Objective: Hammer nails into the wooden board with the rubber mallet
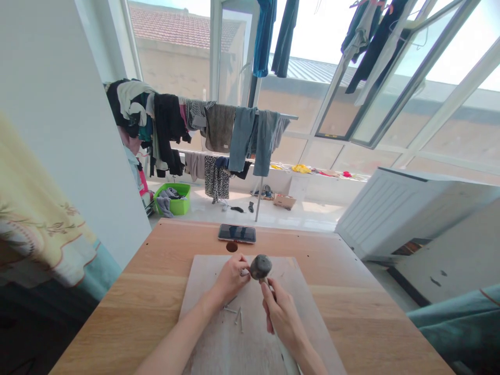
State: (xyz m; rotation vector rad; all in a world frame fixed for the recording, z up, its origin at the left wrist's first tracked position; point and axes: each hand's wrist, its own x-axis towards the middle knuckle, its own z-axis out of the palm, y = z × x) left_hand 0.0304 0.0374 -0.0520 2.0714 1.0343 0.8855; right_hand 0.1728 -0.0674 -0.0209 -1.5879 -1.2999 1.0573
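My right hand (282, 307) is wrapped round the handle of a mallet, whose dark rounded head (261, 267) is raised just to the right of my left fingers. Over the far part of a pale wooden board (308, 323), my left hand (233, 277) is closed in a pinch on a small silvery nail (244, 272), mostly hidden by the fingers. Several loose nails (236, 314) lie on the board between my forearms.
Under the board is a wooden table (140, 281) with a round hole (232, 247) and a phone (237, 233) at its far side. Beyond stand a laundry rack (257, 203) hung with clothes and a green basket (182, 206). A white cabinet (375, 208) stands at right.
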